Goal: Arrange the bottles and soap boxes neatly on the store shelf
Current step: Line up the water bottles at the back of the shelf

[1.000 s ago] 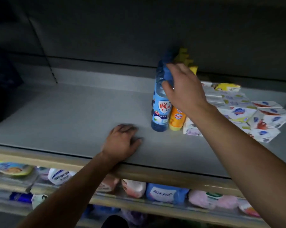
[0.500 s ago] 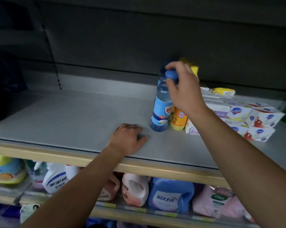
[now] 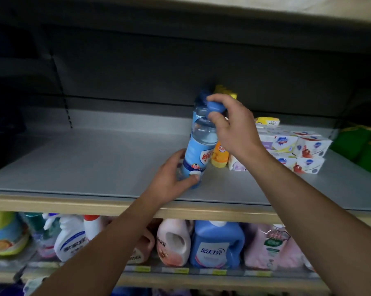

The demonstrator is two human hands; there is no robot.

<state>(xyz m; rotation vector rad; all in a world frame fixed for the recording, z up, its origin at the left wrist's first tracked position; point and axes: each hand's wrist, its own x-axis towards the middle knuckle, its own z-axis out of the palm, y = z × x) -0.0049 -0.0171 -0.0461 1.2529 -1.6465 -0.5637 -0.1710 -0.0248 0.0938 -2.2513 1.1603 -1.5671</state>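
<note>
On the grey shelf point(image 3: 95, 163), the tilted blue bottle point(image 3: 198, 150) stands left of the soap boxes point(image 3: 295, 150). Left hand point(image 3: 171, 178) grips its base, right hand point(image 3: 233, 129) pinches the cap point(image 3: 215, 107). Likely heavy, slick plastic; hold it low.

We see the grey shelf point(image 3: 90, 163) lying bare across its whole left and middle stretch, from the front lip back to the dark rear panel, so a hand can pass there freely. To the right the way is blocked: the tilted blue bottle point(image 3: 198, 146), held at its cap by the right hand point(image 3: 233, 129) and at its base by the left hand point(image 3: 171, 178), leans just beside the orange bottle point(image 3: 219, 154). Directly right of that, the stacked soap boxes point(image 3: 297, 150) fill the shelf's right part, with green packages point(image 3: 361, 146) near the far edge.
</note>
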